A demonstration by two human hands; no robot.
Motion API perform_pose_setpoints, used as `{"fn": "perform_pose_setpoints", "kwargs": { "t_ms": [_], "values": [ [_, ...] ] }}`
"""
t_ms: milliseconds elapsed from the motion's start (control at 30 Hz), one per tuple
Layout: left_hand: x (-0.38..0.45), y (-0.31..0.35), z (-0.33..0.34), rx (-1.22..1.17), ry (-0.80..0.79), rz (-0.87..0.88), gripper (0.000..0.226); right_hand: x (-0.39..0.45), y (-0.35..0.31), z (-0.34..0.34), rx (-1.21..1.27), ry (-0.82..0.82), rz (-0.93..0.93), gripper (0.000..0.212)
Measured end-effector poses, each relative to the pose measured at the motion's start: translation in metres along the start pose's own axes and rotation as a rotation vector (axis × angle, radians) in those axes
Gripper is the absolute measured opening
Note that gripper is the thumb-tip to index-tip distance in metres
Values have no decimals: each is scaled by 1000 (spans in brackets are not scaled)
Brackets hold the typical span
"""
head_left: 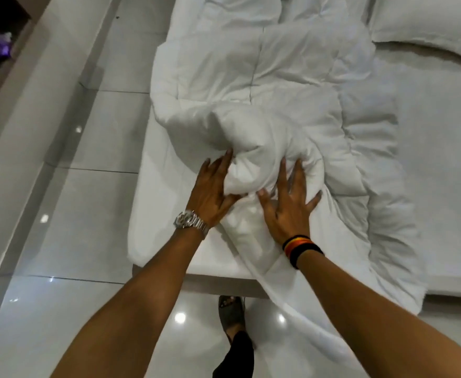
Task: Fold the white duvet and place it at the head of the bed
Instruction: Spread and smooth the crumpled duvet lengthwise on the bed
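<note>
The white duvet [278, 91] lies crumpled along the left side of the bed [442, 159], with one end hanging off the foot toward the floor. My left hand [210, 192], with a silver watch on the wrist, presses against the left side of a bunched lump of duvet. My right hand [289, 203], with dark wristbands, lies flat on the same lump, fingers spread. Neither hand closes around the fabric. Both rest near the bed's foot corner.
A white pillow [428, 23] lies at the head of the bed, top right. Glossy white floor tiles [87, 214] run along the bed's left side. A pale ledge [33, 105] stands at far left. My sandalled foot [230, 312] stands at the bed's foot.
</note>
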State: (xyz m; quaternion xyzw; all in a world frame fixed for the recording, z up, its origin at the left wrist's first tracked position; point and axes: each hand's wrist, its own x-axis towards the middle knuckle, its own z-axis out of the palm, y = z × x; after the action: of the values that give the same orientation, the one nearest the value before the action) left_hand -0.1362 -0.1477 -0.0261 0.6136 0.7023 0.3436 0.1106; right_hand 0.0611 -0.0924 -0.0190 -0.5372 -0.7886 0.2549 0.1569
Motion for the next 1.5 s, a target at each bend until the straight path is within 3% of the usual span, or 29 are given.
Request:
{"fn": "perform_pose_setpoints", "kwargs": {
  "t_ms": [200,367,467,533,667,733,900,1000,1167,1267,1367,1500],
  "values": [
    [-2,18,-30,34,70,-249,86,10,-19,-17,-105,13,14,73],
    [-45,71,-99,-97,151,-422,73,-22,-48,-41,-97,-25,-44,74],
    [-95,94,-145,-65,155,-645,76,-56,-63,-47,-55,-28,-143,72],
    [-139,94,-158,10,89,-818,86,-87,-60,-40,-85,-83,-188,70],
    [-233,66,-142,102,-200,-1140,108,-155,-31,-13,-188,-361,-67,71],
    [-257,47,-130,7,-179,-1204,109,-171,-23,-8,-177,-399,-37,72],
    [-225,18,-108,-144,8,-1112,94,-153,-20,-4,-197,-367,-9,73],
    [-176,-12,-94,-182,64,-1047,101,-119,-23,10,-222,-337,6,72],
    [-101,-56,-70,-277,110,-1151,120,-69,-36,46,-248,-339,43,72],
    [-72,-60,-62,-333,104,-1193,114,-57,-44,64,-222,-343,107,74],
    [-37,-51,-76,-379,209,-1045,91,-52,-63,73,-127,-262,175,71],
    [11,-59,-129,-350,470,-721,80,-41,-102,77,0,-9,119,69]
  ]
}}
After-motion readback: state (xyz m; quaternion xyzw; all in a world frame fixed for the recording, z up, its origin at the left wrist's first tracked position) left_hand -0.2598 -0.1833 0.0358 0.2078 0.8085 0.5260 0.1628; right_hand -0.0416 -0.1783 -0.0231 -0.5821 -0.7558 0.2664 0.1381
